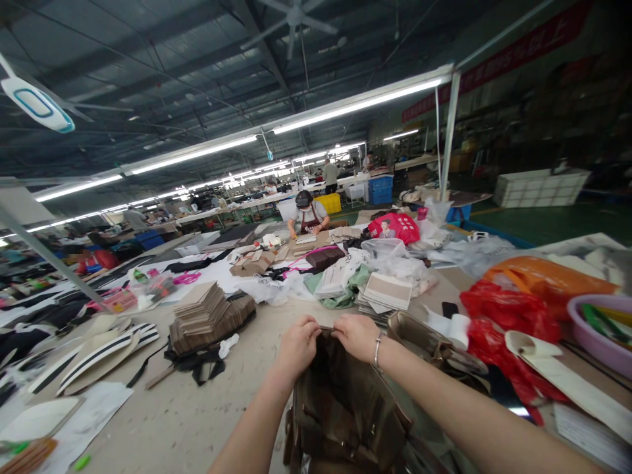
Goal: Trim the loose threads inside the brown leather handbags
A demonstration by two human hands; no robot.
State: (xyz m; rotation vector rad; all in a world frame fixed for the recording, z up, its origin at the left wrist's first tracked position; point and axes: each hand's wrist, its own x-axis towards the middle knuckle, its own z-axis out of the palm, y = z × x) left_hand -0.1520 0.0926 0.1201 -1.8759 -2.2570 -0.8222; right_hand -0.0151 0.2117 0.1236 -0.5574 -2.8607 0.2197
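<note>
A brown bag (345,401) stands in front of me at the table's near edge, its dark inside facing me. My left hand (300,343) pinches the far top edge of the bag. Close beside it, my right hand (359,337) grips the same edge between thumb and fingers. A bracelet circles my right wrist. Another brown bag (419,332) lies just right of my right hand. Beyond my hands are stacked grey-brown boards (388,289). The lower part of the held bag runs out of view.
Left of my hands sits a stack of brown pieces (212,319), with striped pale pieces (108,345) farther left. Red plastic bags (513,316) and a purple basin (602,336) crowd the right. Across the table a person (309,214) works.
</note>
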